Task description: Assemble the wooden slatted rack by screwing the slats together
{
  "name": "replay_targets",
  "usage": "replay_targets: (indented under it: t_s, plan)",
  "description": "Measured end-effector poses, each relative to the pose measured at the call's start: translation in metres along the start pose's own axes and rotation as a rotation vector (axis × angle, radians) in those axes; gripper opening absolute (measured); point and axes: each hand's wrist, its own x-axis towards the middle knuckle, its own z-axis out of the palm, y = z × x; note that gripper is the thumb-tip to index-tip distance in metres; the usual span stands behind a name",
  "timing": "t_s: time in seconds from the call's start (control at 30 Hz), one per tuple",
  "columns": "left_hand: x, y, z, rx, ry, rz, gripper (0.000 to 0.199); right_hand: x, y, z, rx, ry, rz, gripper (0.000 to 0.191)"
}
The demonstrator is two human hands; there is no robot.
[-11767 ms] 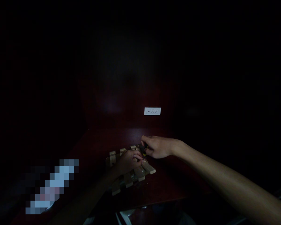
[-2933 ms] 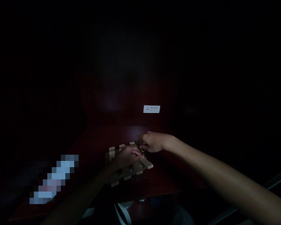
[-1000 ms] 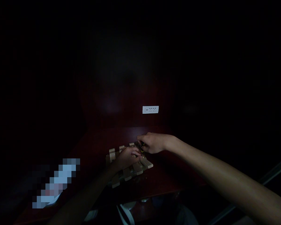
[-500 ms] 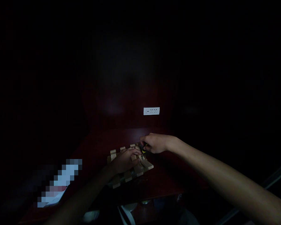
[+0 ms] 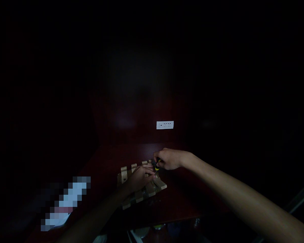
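Note:
A slatted wooden piece (image 5: 160, 183) lies on the dark red table, its light slats side by side. Over its middle rests my left hand (image 5: 140, 177), fingers stretched toward the right end and lying flat on the slats. My right hand (image 5: 167, 158) is closed around a black and yellow screwdriver (image 5: 157, 167), which points down at the right end of the wood. The screwdriver's tip is close to my left fingertips; the dim light hides exactly what it touches.
A white socket panel (image 5: 165, 125) is on the dark wall behind the table (image 5: 177, 206). At the left lies a blurred, pale flat item (image 5: 66, 204). Some objects show dimly below the table's front edge.
The whole view has shifted slightly, so things appear lower. My left hand's fingers have moved a little on the slats, and more of the left slat shows. The screwdriver remains in my right hand.

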Motion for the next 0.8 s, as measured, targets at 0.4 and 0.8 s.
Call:
replay_targets:
  t_s: [0.4, 0.8]
  plan:
    - [0.001, 0.008, -0.003, -0.056, -0.017, 0.067, 0.017, 0.005, 0.002, 0.004, -0.031, 0.016, -0.012, 0.021]
    - [-0.001, 0.019, -0.008, -0.043, -0.013, 0.062, 0.015, 0.008, 0.002, 0.009, 0.009, 0.019, 0.006, 0.025]
